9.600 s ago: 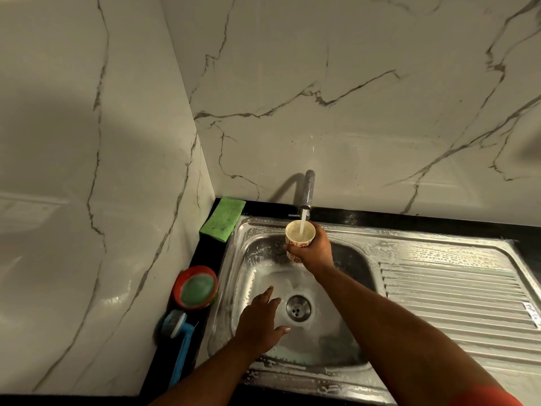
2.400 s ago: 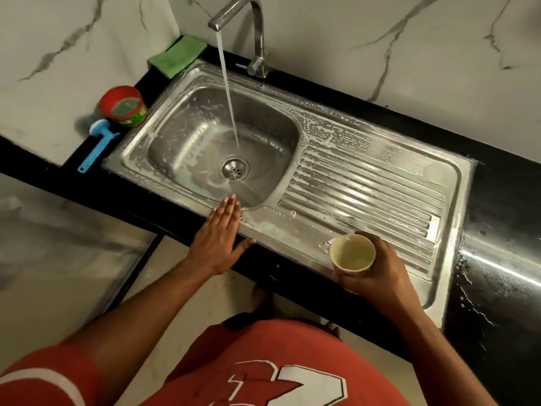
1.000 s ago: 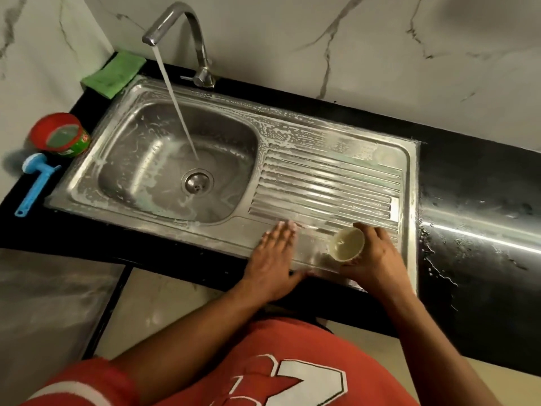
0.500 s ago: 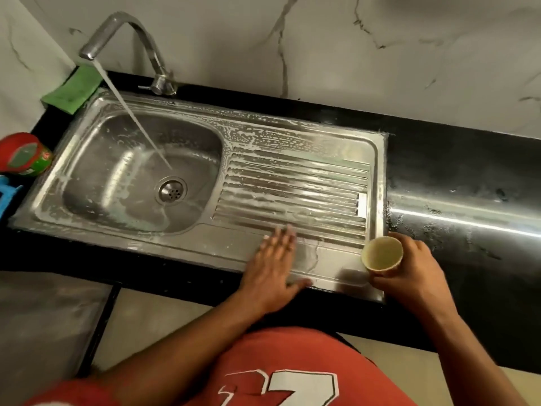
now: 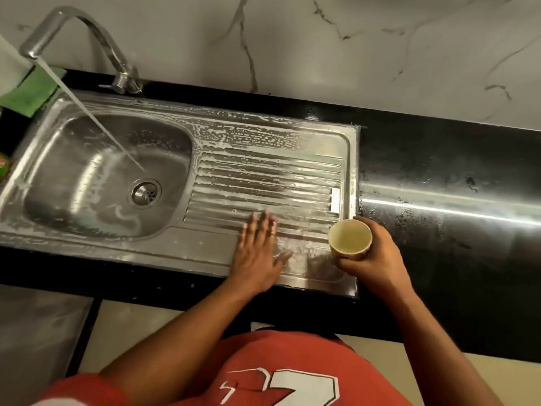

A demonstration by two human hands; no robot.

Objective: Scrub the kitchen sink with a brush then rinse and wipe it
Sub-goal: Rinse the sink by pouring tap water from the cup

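The steel sink (image 5: 205, 253) has a basin on the left and a ribbed drainboard (image 5: 263, 183) on the right, with soap foam along its back rim. Water runs from the tap (image 5: 76, 27) into the basin near the drain (image 5: 145, 192). My left hand (image 5: 259, 250) lies flat, fingers straight, on the front of the drainboard. My right hand (image 5: 371, 259) holds a small cream cup (image 5: 349, 238) upright over the drainboard's front right corner. The brush is out of view.
A green sponge (image 5: 29, 92) lies at the back left corner by the wall. A red and green tub (image 5: 3, 168) shows at the left edge. Wet black countertop (image 5: 453, 183) stretches to the right. Marble wall stands behind.
My left hand stays flat on the drainboard's front. My right hand has kept the cup at the front right corner, now upright. The view has shifted slightly right.
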